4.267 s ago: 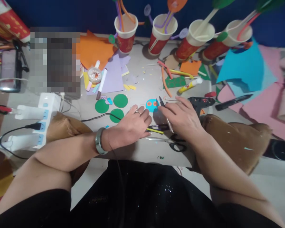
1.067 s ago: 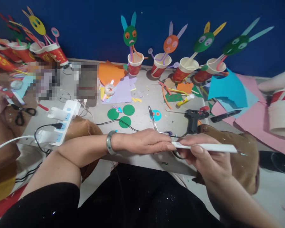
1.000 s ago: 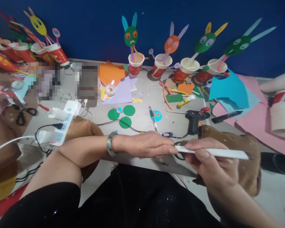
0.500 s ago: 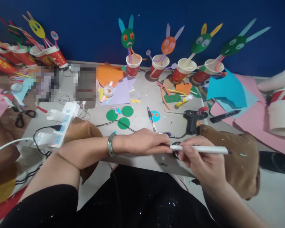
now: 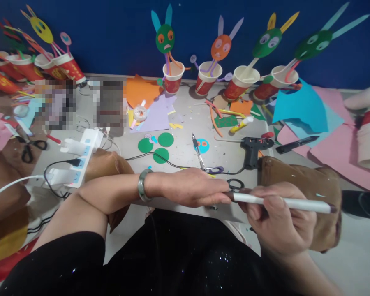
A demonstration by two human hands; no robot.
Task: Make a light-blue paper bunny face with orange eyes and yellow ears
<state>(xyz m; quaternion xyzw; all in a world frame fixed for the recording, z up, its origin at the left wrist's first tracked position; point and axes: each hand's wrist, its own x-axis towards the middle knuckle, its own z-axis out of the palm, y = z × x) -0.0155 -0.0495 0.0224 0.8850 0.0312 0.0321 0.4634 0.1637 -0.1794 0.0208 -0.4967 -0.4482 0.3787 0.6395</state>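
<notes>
A slim white marker [image 5: 305, 204] with dark ends is in my right hand [image 5: 280, 220], the thumb and fingers closed round its barrel. My left hand [image 5: 191, 187], with a green bangle [image 5: 144, 185] at its wrist, pinches the marker's other dark end; whether that end is a separate cap I cannot tell. Scissors with dark handles [image 5: 235, 183] lie partly hidden behind my hands. Just beyond are a clear pen [image 5: 199, 150] and a blue paper disc [image 5: 205, 146] with orange spots. Several green paper discs [image 5: 161, 155] rest to the left.
A black glue gun [image 5: 251, 152] lies to the right, near a brown cushion-like bag [image 5: 308, 193]. Red paper cups [image 5: 173, 82] with paper figures line the back. A white power strip [image 5: 83, 156] with cables is at left. Coloured paper [image 5: 300, 109] lies at right.
My right hand has moved to the right and slightly down with the marker. More of the marker's dark end shows beside my left fingers. The view has shifted slightly.
</notes>
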